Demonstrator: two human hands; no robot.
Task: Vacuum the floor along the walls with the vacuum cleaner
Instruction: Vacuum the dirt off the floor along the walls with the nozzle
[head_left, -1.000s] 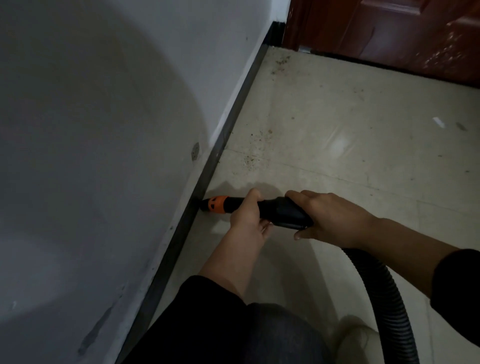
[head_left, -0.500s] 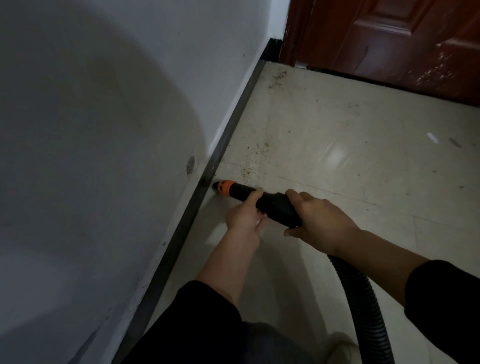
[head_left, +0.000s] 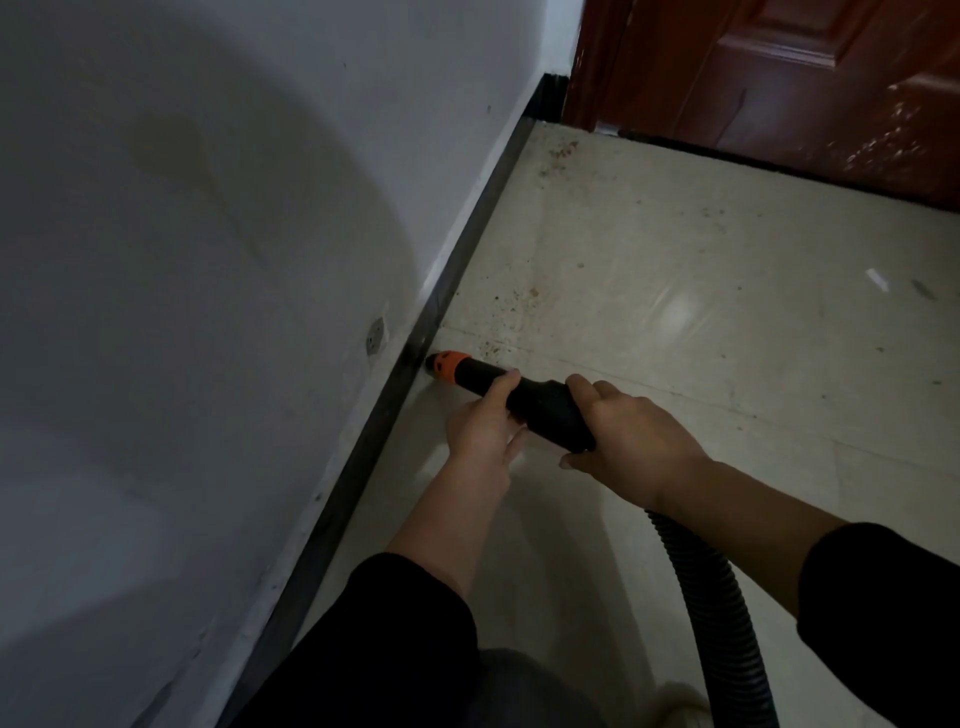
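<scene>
Nozzle: my nozzle lies low over the floor, with its orange tip at the skirting.
Left hand: my left hand grips the nozzle's front.
Right hand: my right hand grips the rear, by the hose.
Doing it well: I judge I should slide the tip slowly along the skirting toward the grit, held flat.

You find no legible text here. Dark marks on the orange tip of the vacuum cleaner: unreadable.
</scene>
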